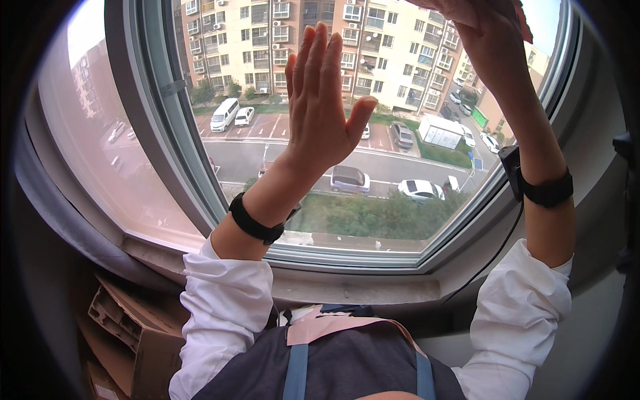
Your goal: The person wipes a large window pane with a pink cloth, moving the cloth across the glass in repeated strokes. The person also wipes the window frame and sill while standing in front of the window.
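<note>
My left hand (320, 105) is raised in front of the window pane (280, 150), back of the hand towards me, fingers straight and thumb spread. It holds nothing, and I cannot tell whether the palm touches the glass. At the top right edge of the picture, my right hand (487, 25) has a pink cloth (452, 10) in it, high up by the window. Its fingers are partly cut off by the picture's rim. Black bands circle both wrists, the left band (255, 222) and the right band (547, 190); a black device (510, 170) sits at the right one.
A grey window frame (172, 130) runs up the left, with a second pane (105, 150) beyond it. Below lies a stone sill (360, 290). Cardboard boxes (157, 360) stand at the lower left. A black cable (492, 270) hangs from the right wrist device. Outside are parked cars and a building.
</note>
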Action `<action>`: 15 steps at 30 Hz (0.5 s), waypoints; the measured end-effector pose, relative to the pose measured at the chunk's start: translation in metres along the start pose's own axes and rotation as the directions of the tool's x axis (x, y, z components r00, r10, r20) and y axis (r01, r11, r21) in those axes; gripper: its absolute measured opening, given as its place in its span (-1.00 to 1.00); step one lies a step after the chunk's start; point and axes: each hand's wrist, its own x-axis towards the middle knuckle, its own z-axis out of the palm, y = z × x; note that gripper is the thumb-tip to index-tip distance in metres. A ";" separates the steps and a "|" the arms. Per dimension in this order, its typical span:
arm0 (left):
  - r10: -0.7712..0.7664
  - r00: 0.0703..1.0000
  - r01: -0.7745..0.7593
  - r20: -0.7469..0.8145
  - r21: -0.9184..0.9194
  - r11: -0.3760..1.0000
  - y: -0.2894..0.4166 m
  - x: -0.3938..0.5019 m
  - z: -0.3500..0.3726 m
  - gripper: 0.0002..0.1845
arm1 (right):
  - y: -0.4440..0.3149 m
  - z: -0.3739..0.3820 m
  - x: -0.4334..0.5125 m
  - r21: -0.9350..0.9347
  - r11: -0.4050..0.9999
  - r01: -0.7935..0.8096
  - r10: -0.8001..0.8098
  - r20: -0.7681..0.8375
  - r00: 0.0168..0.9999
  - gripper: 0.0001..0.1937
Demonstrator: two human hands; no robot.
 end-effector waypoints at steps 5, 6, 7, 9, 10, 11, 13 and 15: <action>0.008 1.000 -0.008 0.000 -0.007 1.000 0.016 0.002 0.015 -0.17 | 0.001 -0.005 -0.044 0.049 0.999 -0.007 0.002 0.110 0.994 -0.50; 0.005 1.000 -0.005 0.004 -0.009 1.000 0.019 0.002 0.017 -0.17 | -0.006 -0.005 -0.058 0.071 0.997 -0.006 -0.003 0.132 0.991 -0.50; 0.002 1.000 -0.002 0.008 -0.012 1.000 0.022 0.002 0.019 -0.18 | -0.016 -0.008 -0.073 0.093 0.996 -0.006 -0.008 0.153 0.988 -0.51; 0.018 1.000 -0.018 0.006 -0.024 1.000 0.028 0.004 0.026 -0.18 | -0.024 -0.012 -0.091 0.131 0.991 0.023 -0.051 0.218 0.975 -0.54; 0.027 1.000 -0.027 0.007 -0.032 0.999 0.032 0.004 0.029 -0.18 | -0.021 -0.014 -0.093 0.143 0.989 0.026 -0.056 0.214 0.975 -0.53; 0.028 0.999 -0.028 0.020 -0.035 0.999 0.035 0.004 0.032 -0.19 | -0.018 -0.017 -0.092 0.154 0.987 0.034 -0.063 0.187 0.980 -0.52; 0.031 0.998 -0.029 0.046 -0.044 0.999 0.044 0.003 0.039 -0.19 | 0.003 -0.023 -0.080 0.065 0.995 0.081 -0.089 0.129 0.988 -0.51; 0.040 0.997 -0.035 0.062 -0.067 0.997 0.054 0.002 0.047 -0.19 | 0.027 -0.035 -0.069 -0.030 0.998 -0.058 0.061 0.094 0.994 -0.65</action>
